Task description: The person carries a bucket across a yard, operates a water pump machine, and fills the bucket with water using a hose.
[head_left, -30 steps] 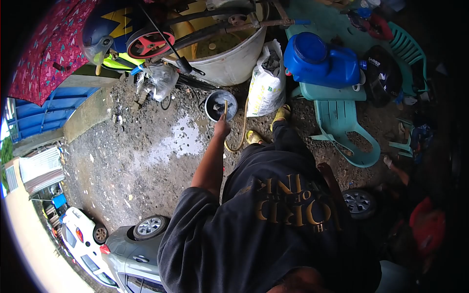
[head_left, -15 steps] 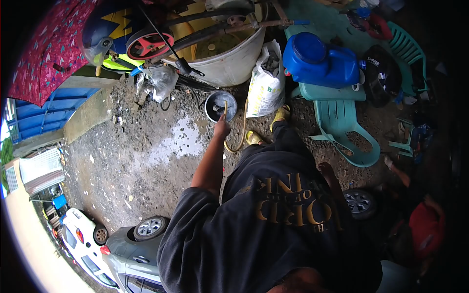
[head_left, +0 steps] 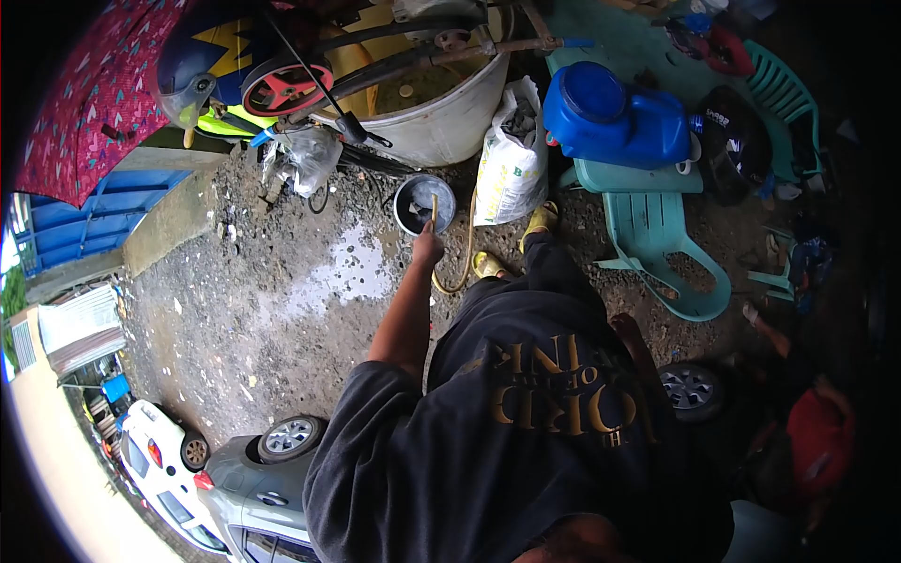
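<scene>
My left hand [head_left: 428, 248] is closed round a tan hose [head_left: 470, 230], whose end points into a round grey bucket [head_left: 409, 218] on the ground. Inside the bucket are dark shapes that I cannot make out. From the hand the hose loops back beside a white sack [head_left: 500, 188] of grey lumps. My right hand [head_left: 623, 325] hangs low by my right side, below the green chair; it is dim, and its fingers are too unclear to read.
Beyond the bucket stands a large white tub [head_left: 450, 136]. A blue jug [head_left: 619, 117] rests on a green table [head_left: 615, 176], near a green chair [head_left: 648, 235]. Wet gravel and parked cars [head_left: 272, 483] lie left. At right are a wheel [head_left: 690, 391] and another person in red [head_left: 819, 441].
My left hand keeps its hold on the hose, almost unmoved above the bucket. The other person at the right has shifted slightly, and a bent arm now shows beside the red clothing.
</scene>
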Available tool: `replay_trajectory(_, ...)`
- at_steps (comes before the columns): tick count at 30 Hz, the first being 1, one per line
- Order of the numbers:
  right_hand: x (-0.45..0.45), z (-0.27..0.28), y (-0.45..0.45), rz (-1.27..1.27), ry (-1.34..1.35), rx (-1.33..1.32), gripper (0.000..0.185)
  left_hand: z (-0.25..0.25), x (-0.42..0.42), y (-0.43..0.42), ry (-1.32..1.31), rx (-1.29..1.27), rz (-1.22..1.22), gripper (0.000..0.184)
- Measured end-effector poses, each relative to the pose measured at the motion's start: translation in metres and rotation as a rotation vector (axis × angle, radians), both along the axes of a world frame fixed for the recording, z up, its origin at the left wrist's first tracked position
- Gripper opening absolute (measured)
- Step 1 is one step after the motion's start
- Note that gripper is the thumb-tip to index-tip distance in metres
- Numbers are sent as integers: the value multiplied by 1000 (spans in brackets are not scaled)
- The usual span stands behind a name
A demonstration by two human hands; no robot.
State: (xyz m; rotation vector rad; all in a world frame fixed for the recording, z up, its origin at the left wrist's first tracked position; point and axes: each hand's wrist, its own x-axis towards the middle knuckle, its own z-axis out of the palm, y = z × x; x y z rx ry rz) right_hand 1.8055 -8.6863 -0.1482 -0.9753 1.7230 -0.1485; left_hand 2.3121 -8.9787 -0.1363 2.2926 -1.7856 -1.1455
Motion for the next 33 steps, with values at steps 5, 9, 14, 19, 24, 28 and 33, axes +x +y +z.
replay_trajectory(5, -5, -11, 3, 94, 27, -68, 17, 1, -1, 0, -28, 12, -4, 55)
replay_trajectory(9, -5, -13, 5, 72, 0, -73, 16, 3, -2, 1, -11, -6, 12, 54)
replay_trajectory(14, -7, -19, 9, 68, 15, -59, 17, -2, 0, 4, 7, -58, -14, 53)
replay_trajectory(19, -11, -20, 9, 142, 44, -62, 18, 2, -1, 1, 11, -28, -5, 52)
replay_trajectory(24, -11, -19, 10, 153, 67, -128, 19, 1, -2, -1, 58, -4, 38, 50)
replay_trajectory(28, -1, -7, 4, 40, 64, 12, 19, 4, -3, 0, 21, 2, 34, 52)
replay_trajectory(33, 4, 8, -2, 58, 73, 28, 18, 1, -2, 2, 23, 0, 16, 54)
